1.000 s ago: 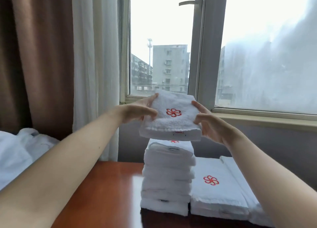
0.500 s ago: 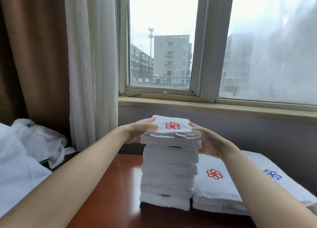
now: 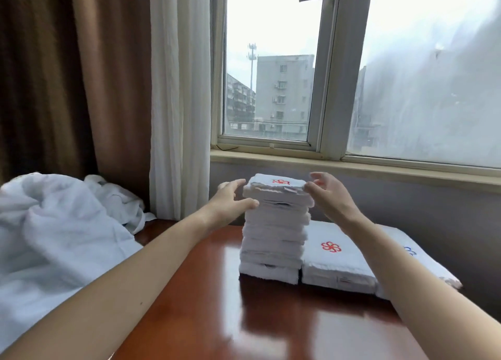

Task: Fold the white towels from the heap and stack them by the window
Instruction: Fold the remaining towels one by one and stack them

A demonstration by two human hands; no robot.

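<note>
Now our left hand (image 3: 230, 201) and right hand (image 3: 329, 197), fingers spread, flank the tall stack of folded white towels (image 3: 275, 229) at the table's (image 3: 195, 305) far edge.

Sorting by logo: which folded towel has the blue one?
The towel at far right, mostly behind the right forearm; the stack's top and middle towel show red.

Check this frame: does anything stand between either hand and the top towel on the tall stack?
Nothing visible does. The left hand and right hand flank the top towel of the tall stack, fingers spread at its edges, with only open air between.
</note>
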